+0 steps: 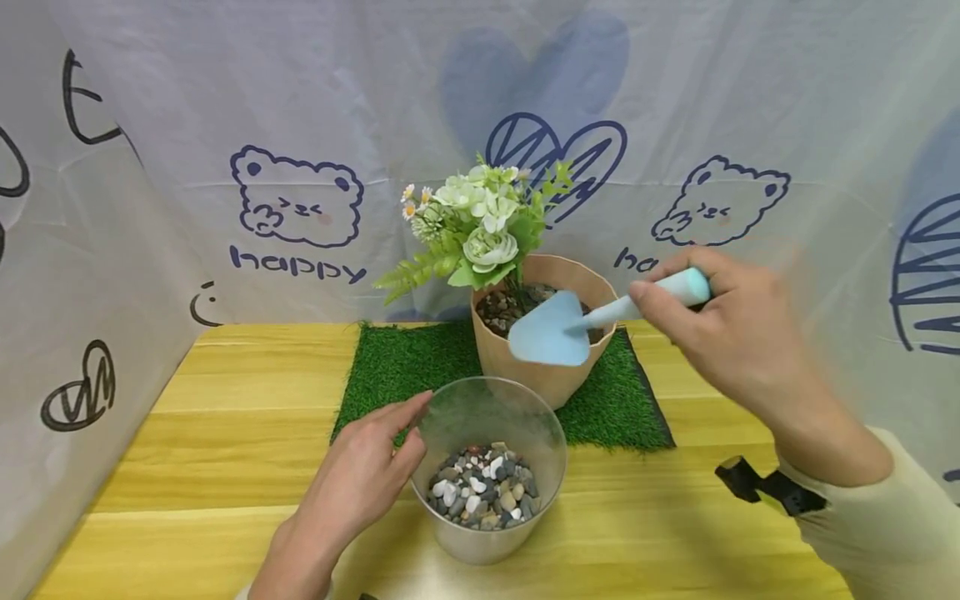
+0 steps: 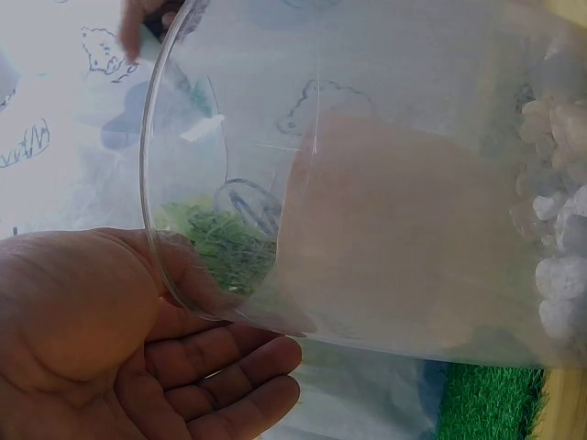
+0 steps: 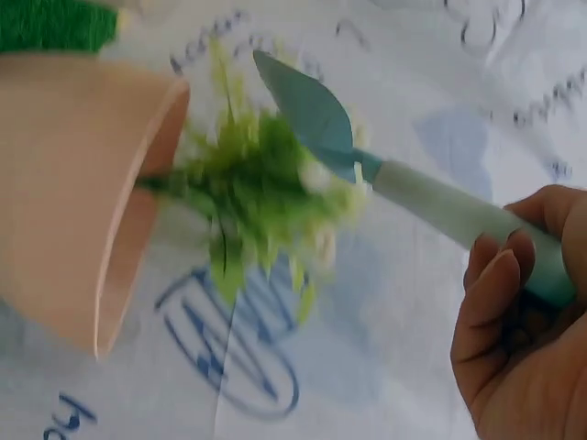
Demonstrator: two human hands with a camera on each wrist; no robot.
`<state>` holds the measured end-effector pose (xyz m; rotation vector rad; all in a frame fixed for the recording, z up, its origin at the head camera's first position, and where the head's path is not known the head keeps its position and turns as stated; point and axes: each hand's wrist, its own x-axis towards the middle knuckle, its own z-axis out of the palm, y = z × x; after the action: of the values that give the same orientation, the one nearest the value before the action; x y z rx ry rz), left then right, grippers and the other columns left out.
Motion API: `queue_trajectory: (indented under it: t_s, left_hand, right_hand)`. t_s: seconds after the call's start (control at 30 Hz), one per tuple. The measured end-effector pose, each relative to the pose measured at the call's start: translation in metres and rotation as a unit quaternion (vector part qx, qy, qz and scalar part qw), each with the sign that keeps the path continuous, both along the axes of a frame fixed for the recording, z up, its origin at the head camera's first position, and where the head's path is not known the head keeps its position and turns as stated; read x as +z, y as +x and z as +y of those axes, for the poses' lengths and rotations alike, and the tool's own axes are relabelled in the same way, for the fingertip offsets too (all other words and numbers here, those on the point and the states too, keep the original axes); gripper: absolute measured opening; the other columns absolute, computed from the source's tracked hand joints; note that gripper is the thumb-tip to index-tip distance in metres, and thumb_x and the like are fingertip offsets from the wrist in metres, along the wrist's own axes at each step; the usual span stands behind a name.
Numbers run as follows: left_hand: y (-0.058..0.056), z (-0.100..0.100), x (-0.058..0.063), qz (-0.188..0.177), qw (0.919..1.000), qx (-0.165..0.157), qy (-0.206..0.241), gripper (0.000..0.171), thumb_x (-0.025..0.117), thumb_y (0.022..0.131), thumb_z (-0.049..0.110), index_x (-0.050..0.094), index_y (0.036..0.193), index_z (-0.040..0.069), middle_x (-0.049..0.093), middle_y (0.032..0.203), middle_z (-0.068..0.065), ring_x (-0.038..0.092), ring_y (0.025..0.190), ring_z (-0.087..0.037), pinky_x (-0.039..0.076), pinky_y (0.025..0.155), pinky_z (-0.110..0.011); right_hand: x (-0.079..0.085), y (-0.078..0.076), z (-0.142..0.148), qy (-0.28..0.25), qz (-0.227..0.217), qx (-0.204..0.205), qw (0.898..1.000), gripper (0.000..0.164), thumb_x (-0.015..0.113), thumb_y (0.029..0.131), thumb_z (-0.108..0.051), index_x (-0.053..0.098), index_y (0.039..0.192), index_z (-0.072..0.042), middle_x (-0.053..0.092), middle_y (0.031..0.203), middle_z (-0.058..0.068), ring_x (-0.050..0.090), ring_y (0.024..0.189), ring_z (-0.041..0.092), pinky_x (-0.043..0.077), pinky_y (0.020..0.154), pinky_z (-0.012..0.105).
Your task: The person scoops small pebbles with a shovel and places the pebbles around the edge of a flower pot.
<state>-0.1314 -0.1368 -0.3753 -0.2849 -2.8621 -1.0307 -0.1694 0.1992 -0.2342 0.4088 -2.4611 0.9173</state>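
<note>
trowel (image 1: 557, 331) is gripped by right hand (image 1: 738, 333), two o'clock from bucket (image 1: 483, 543); left hand (image 1: 363, 462), fingers relaxed, touches bucket at ten.

Bright, diffuse light leaves a soft shadow on the tabletop (image 1: 667, 525) below the right hand (image 1: 742, 342). Beyond it, the plant (image 3: 248, 202) blurs in the right wrist view.

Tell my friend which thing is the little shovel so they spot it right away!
On the wooden table, find the peach pot with flowers in it. Near it, the person's right hand holds up the little shovel. Unlike the round pot and the clear bucket of stones, the shovel has a long handle and a wide, pale-blue blade.
</note>
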Motion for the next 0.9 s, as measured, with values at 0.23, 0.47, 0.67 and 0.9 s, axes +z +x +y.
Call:
queue_trajectory:
  t_s: [0.23,0.47,0.67,0.9]
  left_hand:
    - [0.000,0.001,0.000,-0.004,1.0000,0.004,-0.001,0.052,0.059,0.100,0.018,0.058,0.153,0.023,0.063,0.150,-0.010,0.042,0.053,-0.011,0.042,0.052,-0.026]
    - [0.000,0.001,-0.001,0.001,1.0000,0.001,-0.002,0.052,0.060,0.100,0.017,0.058,0.152,0.022,0.063,0.149,-0.011,0.040,0.049,-0.009,0.042,0.050,-0.026]
    - [0.000,0.001,-0.001,0.012,0.9999,0.000,-0.007,0.051,0.060,0.100,0.017,0.060,0.151,0.020,0.065,0.147,-0.011,0.042,0.053,-0.009,0.042,0.052,-0.026]
    - [0.000,0.000,-0.001,0.018,0.9998,0.001,-0.009,0.050,0.060,0.100,0.016,0.061,0.150,0.019,0.065,0.146,-0.011,0.046,0.059,-0.010,0.042,0.054,-0.026]
  right_hand:
    - [-0.041,0.014,-0.036,0.123,0.087,0.192,0.970,0.004,0.073,0.097,-0.022,0.071,0.096,-0.019,0.048,0.066,-0.014,0.038,0.055,-0.002,0.036,0.046,0.019]
    - [-0.074,0.011,-0.053,0.231,0.075,0.245,0.939,0.018,0.079,0.094,-0.028,0.064,0.095,-0.017,0.059,0.074,-0.012,0.044,0.060,0.000,0.042,0.054,0.020]
    - [-0.085,0.010,-0.059,0.309,0.108,0.225,0.918,0.029,0.081,0.092,-0.030,0.055,0.085,-0.019,0.040,0.067,-0.013,0.035,0.058,0.003,0.034,0.051,0.021]
    - [-0.089,0.009,-0.064,0.372,0.111,0.205,0.899,0.041,0.084,0.089,-0.036,0.048,0.077,-0.019,0.038,0.063,-0.013,0.038,0.054,0.004,0.035,0.047,0.024]
